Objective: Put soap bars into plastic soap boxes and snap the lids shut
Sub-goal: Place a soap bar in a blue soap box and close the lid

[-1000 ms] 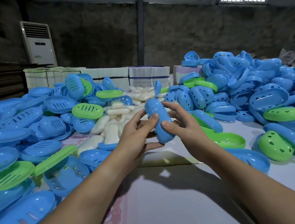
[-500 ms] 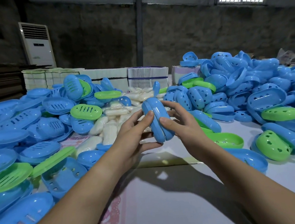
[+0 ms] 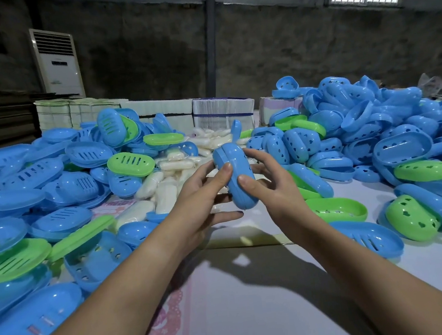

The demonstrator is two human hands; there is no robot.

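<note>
Holding blue soap box (image 3: 236,176) on edge | left grip (image 3: 202,205), right grip (image 3: 271,186) both clamped on it

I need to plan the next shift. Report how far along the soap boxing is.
Done: no stack of finished boxes can be told apart from the loose parts. In hand: one blue soap box, its halves together, held upright between the left hand and right hand. Left: a heap of wrapped soap bars and big piles of loose blue shells and green shells.
</note>
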